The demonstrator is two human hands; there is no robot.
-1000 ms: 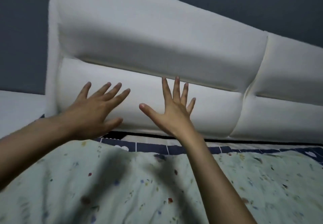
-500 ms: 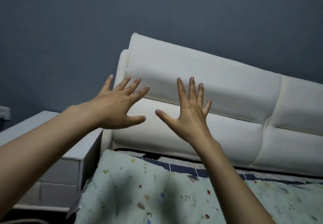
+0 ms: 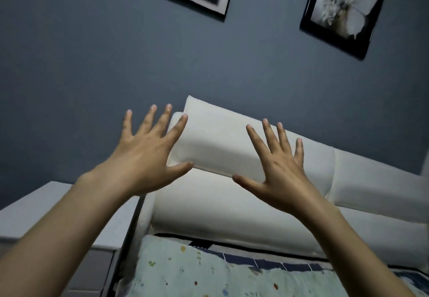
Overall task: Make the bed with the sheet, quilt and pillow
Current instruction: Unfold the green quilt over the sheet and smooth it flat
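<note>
1. above the quilt [image 3: 209,273]: left hand [image 3: 141,157] and right hand [image 3: 282,176], fingers spread wide, empty, raised before the headboard [image 3: 232,204].
2. quilt flat on the bed, below both forearms.

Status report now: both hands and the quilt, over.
Left hand open, raised, empty. Right hand open, raised, empty. Speckled quilt spread up near the white headboard. No pillow in view; nothing in the way.

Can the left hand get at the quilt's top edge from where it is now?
Probably yes: the left hand is open, empty and raised above the quilt, with nothing between them; it would have to drop down.
</note>
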